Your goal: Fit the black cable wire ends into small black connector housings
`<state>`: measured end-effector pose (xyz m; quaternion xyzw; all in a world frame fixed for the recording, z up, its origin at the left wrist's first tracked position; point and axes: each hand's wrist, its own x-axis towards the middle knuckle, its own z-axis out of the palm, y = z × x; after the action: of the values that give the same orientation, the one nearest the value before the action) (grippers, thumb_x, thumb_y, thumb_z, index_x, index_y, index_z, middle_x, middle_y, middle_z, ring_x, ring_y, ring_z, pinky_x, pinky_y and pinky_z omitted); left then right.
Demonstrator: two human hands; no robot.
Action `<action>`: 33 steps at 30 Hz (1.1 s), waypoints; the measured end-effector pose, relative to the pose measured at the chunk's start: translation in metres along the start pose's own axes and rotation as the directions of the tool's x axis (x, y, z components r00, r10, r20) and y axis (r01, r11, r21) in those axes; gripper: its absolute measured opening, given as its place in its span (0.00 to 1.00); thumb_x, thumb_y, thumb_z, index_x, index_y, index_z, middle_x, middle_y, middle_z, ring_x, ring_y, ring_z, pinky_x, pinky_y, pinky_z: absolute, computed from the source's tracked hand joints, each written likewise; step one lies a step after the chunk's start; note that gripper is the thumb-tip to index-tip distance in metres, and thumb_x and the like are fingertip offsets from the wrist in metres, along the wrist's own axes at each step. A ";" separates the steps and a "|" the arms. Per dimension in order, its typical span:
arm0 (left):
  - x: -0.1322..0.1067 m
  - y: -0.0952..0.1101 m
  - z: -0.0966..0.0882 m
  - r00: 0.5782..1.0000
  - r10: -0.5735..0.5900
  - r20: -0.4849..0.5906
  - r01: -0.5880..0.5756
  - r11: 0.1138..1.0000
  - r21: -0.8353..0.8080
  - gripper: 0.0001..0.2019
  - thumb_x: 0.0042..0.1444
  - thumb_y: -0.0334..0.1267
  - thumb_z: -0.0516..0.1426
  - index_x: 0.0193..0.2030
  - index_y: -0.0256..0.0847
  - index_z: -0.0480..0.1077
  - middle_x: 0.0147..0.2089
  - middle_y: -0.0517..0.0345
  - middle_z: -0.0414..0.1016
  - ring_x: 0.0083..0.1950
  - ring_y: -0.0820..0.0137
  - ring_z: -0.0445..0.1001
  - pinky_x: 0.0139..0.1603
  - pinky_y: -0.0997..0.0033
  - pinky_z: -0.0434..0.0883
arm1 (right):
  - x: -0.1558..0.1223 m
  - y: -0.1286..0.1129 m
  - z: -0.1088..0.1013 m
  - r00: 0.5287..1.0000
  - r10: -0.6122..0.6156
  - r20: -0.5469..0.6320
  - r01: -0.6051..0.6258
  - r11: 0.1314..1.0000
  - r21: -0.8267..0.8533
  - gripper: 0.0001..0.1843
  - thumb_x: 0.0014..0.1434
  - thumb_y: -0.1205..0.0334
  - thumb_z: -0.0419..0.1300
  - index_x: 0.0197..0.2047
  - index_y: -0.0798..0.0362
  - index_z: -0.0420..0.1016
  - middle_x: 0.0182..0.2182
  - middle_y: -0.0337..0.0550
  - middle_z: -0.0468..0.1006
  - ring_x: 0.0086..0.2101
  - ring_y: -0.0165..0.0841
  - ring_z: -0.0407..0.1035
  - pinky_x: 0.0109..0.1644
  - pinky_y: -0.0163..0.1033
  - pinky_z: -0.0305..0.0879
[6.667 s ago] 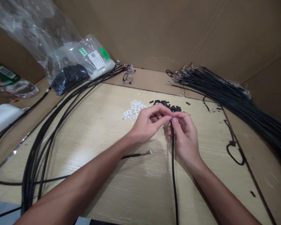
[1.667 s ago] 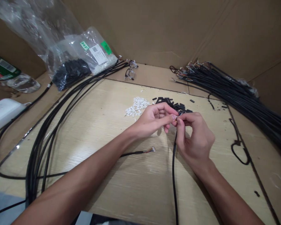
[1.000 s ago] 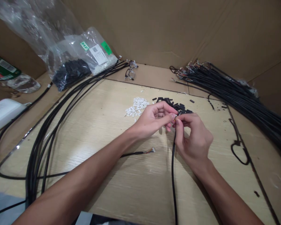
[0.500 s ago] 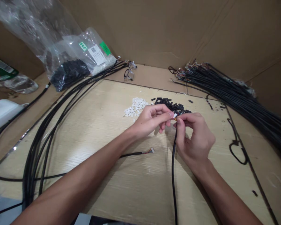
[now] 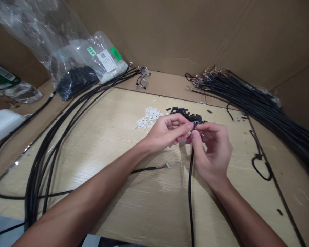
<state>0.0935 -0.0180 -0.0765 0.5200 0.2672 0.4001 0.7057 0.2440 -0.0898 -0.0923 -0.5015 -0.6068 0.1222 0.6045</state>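
My left hand (image 5: 170, 131) is closed in a pinch at the end of a black cable (image 5: 191, 195). The white connector seen there a moment earlier is now hidden by its fingertips. Opposite it, my right hand (image 5: 212, 151) pinches with thumb and forefinger at the thin wires of the same cable, of which only a small dark bit shows. From there the cable hangs down to the front edge. A finished-looking cable end with a white connector (image 5: 167, 165) and coloured wires lies below my left hand.
Behind my hands lie piles of white connector housings (image 5: 149, 117) and short black tubes (image 5: 182, 112). A thick cable bundle (image 5: 247, 96) fills the right side. At left are looped cables (image 5: 41, 164), plastic bags of parts (image 5: 77, 77), a bottle (image 5: 20, 91) and glasses (image 5: 142, 81).
The fingertips of my right hand have shifted slightly left and closer to my left hand. The white connector and yellow wire between the hands have gone out of sight.
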 end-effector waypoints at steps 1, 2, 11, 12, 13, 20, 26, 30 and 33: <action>0.001 -0.001 0.000 1.000 0.006 -0.015 -0.006 1.000 -0.005 0.24 0.57 0.57 0.77 0.37 0.38 0.76 0.28 0.62 0.76 0.24 0.79 0.68 0.22 0.77 0.66 | 0.000 0.000 0.002 0.995 0.098 0.010 -0.098 0.989 0.114 0.07 0.74 0.62 0.69 0.52 0.46 0.76 0.39 0.37 0.83 0.32 0.32 0.82 0.36 0.39 0.82; 0.002 -0.003 -0.001 1.000 0.013 -0.025 -0.013 1.000 -0.010 0.24 0.57 0.57 0.77 0.37 0.39 0.75 0.28 0.62 0.76 0.24 0.79 0.67 0.22 0.77 0.65 | 0.000 0.001 0.003 0.981 0.189 0.044 -0.194 0.956 0.219 0.08 0.73 0.60 0.70 0.51 0.46 0.77 0.38 0.36 0.83 0.30 0.31 0.80 0.33 0.37 0.81; 0.006 -0.010 -0.002 0.985 0.141 -0.097 -0.133 0.988 0.078 0.23 0.55 0.53 0.79 0.35 0.39 0.74 0.29 0.63 0.76 0.29 0.77 0.70 0.31 0.76 0.68 | 0.005 -0.001 0.005 0.848 0.474 0.236 -0.528 0.722 0.447 0.19 0.66 0.45 0.79 0.42 0.47 0.77 0.24 0.29 0.77 0.17 0.26 0.67 0.18 0.31 0.65; 0.005 -0.011 -0.002 0.984 0.145 -0.106 -0.135 0.986 0.093 0.23 0.55 0.53 0.79 0.35 0.39 0.74 0.29 0.62 0.76 0.30 0.77 0.70 0.32 0.75 0.68 | 0.005 -0.002 0.005 0.848 0.479 0.226 -0.527 0.721 0.451 0.20 0.65 0.45 0.79 0.42 0.47 0.77 0.22 0.28 0.76 0.16 0.26 0.67 0.18 0.31 0.64; 0.005 -0.011 -0.001 0.983 0.146 -0.109 -0.134 0.985 0.107 0.23 0.55 0.52 0.78 0.35 0.39 0.74 0.30 0.62 0.76 0.30 0.77 0.70 0.31 0.75 0.68 | 0.005 -0.002 0.006 0.848 0.483 0.220 -0.527 0.717 0.456 0.20 0.65 0.45 0.79 0.42 0.47 0.77 0.21 0.27 0.75 0.16 0.26 0.66 0.18 0.31 0.64; 0.000 -0.014 0.000 0.980 0.182 -0.082 -0.159 0.959 0.234 0.14 0.62 0.44 0.72 0.38 0.39 0.74 0.30 0.63 0.73 0.30 0.77 0.67 0.30 0.77 0.65 | 0.008 0.001 0.003 0.800 0.540 0.260 -0.587 0.618 0.523 0.18 0.63 0.49 0.79 0.42 0.47 0.77 0.22 0.27 0.72 0.18 0.26 0.64 0.19 0.32 0.63; 0.003 -0.018 -0.003 0.950 0.284 -0.131 -0.241 0.931 0.274 0.08 0.65 0.40 0.69 0.42 0.40 0.76 0.34 0.60 0.78 0.34 0.76 0.75 0.36 0.77 0.72 | 0.012 0.003 -0.003 0.692 0.589 0.417 -0.715 0.478 0.510 0.16 0.63 0.49 0.76 0.42 0.48 0.78 0.29 0.34 0.77 0.21 0.29 0.69 0.20 0.34 0.64; 0.003 -0.018 -0.002 0.957 0.282 -0.063 -0.260 0.936 0.237 0.07 0.69 0.40 0.67 0.46 0.41 0.76 0.37 0.59 0.80 0.37 0.74 0.80 0.42 0.75 0.77 | 0.016 0.002 -0.004 0.695 0.582 0.423 -0.717 0.510 0.475 0.15 0.63 0.48 0.75 0.38 0.49 0.79 0.28 0.36 0.79 0.22 0.30 0.70 0.23 0.35 0.69; 0.001 -0.017 -0.002 0.961 0.277 -0.018 -0.267 0.939 0.219 0.08 0.71 0.42 0.67 0.48 0.41 0.76 0.38 0.58 0.81 0.39 0.73 0.81 0.45 0.74 0.78 | 0.018 0.005 -0.005 0.723 0.576 0.380 -0.688 0.553 0.470 0.15 0.61 0.48 0.76 0.37 0.47 0.79 0.27 0.35 0.78 0.24 0.31 0.70 0.25 0.35 0.70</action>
<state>0.0975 -0.0187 -0.0933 0.6152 0.2514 0.4750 0.5768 0.2546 -0.0757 -0.0841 -0.4623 -0.3687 0.5563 0.5839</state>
